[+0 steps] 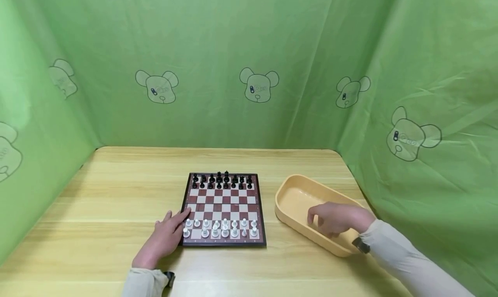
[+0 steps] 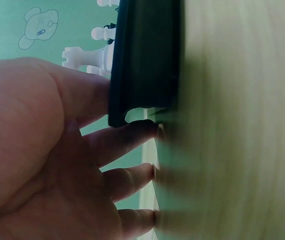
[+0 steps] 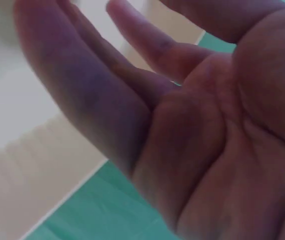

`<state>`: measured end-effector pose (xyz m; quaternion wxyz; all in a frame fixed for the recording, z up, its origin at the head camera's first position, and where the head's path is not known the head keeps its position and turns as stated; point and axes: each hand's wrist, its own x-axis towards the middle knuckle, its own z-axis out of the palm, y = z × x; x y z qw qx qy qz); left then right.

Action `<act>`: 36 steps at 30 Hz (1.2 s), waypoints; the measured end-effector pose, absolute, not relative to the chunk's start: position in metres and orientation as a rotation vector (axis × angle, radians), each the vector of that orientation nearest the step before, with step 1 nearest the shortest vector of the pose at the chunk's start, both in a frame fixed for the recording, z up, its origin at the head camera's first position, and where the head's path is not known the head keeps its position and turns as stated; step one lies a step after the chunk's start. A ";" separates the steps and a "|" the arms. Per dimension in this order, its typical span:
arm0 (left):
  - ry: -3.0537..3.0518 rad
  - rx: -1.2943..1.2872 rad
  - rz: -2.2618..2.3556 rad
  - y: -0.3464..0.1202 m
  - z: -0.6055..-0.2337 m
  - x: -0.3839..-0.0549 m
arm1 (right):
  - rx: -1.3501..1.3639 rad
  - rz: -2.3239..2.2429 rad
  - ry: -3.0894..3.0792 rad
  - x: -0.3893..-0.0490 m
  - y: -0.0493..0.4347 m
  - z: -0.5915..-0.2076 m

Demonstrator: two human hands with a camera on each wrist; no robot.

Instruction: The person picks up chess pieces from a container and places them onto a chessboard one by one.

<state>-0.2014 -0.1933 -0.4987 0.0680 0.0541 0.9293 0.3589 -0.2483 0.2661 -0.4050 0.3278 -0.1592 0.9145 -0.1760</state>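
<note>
A magnetic-looking chessboard (image 1: 218, 199) lies on the table with black chess pieces (image 1: 219, 182) along its far side. White chess pieces (image 1: 225, 232) fill two near rows, with one bare square beside the near left corner piece. My left hand (image 1: 165, 236) is at the board's left edge, its thumb laid on the rim. In the left wrist view, the other fingers (image 2: 132, 180) stretch down to the tabletop near a white rook (image 2: 87, 57). Over the peach plastic basin (image 1: 297, 199), my right hand (image 1: 336, 217) reaches inside with fingers bent downward. No object shows in its palm (image 3: 197, 140); some fingertips are out of view.
The wooden table (image 1: 128, 189) carries the board in the middle and the basin to its right, set at an angle. Green curtains (image 1: 210, 37) printed with bear heads hang close around the back and both sides.
</note>
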 end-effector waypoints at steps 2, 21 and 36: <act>2.803 0.168 1.084 -0.193 -0.500 -0.202 | -0.436 -0.450 2.391 -0.250 0.265 -0.409; 2.800 0.171 1.111 -0.193 -0.501 -0.202 | -0.422 -0.246 2.464 -0.268 0.259 -0.430; 2.800 0.180 1.108 -0.194 -0.501 -0.203 | -0.595 -0.142 2.452 -0.275 0.243 -0.426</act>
